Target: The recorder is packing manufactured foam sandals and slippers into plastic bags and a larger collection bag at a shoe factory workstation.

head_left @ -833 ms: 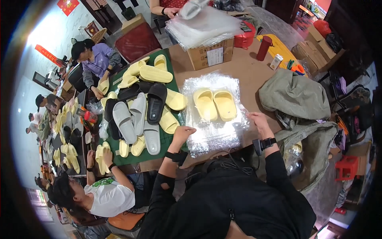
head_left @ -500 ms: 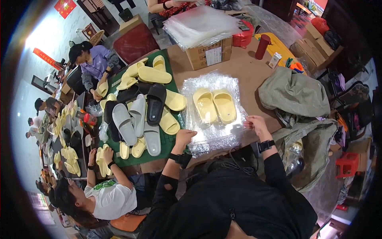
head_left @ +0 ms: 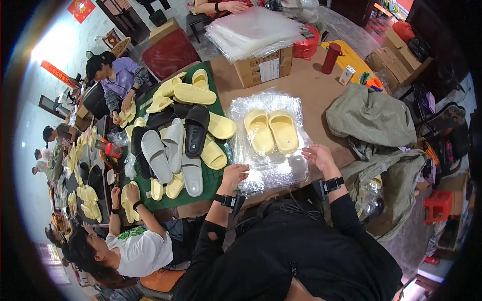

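Note:
A pair of pale yellow slide sandals, the left one (head_left: 259, 138) and the right one (head_left: 283, 134), lies side by side on a stack of clear plastic bags (head_left: 281, 173). My left hand (head_left: 234, 177) is at the near left edge of the bags, its fingers apart and pointing inward. Beside the right edge, my right hand (head_left: 320, 157) has its fingers stretched toward the right sandal, apart from it. Neither hand appears to hold anything. Whether the fingertips touch the plastic is hard to see.
To the left, yellow, grey and black slides (head_left: 173, 143) are heaped on a green mat (head_left: 150, 203). A cardboard box (head_left: 266, 67) topped with plastic sheets stands behind. Grey-green cloth sacks (head_left: 371, 118) and a red bottle (head_left: 331, 58) are at right. Co-workers sit at left.
My right hand has shifted slightly left, over the edge of the bags, its fingers extending. My left hand has turned a little and its fingers have spread. The sandals stay put.

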Available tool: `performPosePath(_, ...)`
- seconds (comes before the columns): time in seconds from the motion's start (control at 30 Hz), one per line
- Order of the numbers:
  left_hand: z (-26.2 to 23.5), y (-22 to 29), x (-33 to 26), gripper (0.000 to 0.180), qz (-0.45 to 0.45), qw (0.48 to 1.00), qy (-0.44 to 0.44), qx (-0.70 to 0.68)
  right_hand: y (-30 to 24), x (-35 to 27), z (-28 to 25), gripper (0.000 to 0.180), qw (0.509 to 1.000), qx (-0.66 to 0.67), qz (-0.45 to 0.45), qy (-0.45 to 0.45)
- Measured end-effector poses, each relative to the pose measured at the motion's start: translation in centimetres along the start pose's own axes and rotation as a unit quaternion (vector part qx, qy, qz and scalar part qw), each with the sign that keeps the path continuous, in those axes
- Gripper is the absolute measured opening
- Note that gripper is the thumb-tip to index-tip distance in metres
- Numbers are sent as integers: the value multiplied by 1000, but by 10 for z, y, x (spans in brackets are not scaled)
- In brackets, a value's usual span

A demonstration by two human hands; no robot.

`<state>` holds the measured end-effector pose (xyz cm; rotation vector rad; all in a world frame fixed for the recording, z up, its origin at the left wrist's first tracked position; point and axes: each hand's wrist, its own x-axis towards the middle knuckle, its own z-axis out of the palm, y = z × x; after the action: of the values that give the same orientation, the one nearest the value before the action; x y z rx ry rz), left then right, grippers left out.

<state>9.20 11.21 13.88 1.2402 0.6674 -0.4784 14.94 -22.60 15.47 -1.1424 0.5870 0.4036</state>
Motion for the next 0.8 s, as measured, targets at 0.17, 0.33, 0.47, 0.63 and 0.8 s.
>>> performPosePath(0.17,7,-7,0,20,21,994,-6,-111,4,5,17,37,995,85,51,-26)
performPosePath(0.33,14,-6,1,21,-13,983,11,-185,16,8,33,41,998,50,35,18)
performPosePath(0.47,18,-12,5,17,40,972,46,-229,33,14,32,22,989,143,13,30)
performPosePath(0.63,2,-30,31,15,101,958,19,-266,45,27,27,17,976,218,2,3)
performPosePath(0.8,13,-20,33,58,-196,938,-51,-280,49,32,19,14,965,251,39,67)
